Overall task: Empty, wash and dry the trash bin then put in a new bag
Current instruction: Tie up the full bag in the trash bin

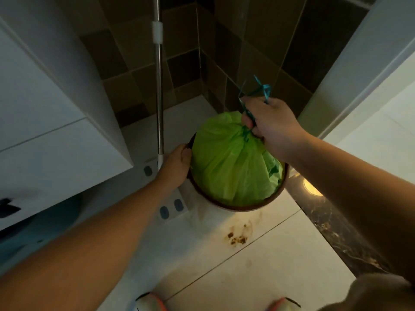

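Both hands busy, frame centre: right hand (272,124) grips soft green bag (231,167) by its drawstring (258,92); left hand (176,167) clamps stiff bin rim (265,202). Thin film, probably tears easily.

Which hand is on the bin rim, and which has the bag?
The left hand grips the bin rim; the right hand holds the green bag by its gathered neck.

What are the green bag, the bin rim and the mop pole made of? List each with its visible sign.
Green bag: thin plastic film, slightly glossy; it gathers into fine creases under the teal drawstring.
Bin rim: smooth and brown, probably plastic; the dim light leaves it open.
Mop pole: metal, likely polished steel; it shows a bright straight sheen, with a white plastic-looking collar.
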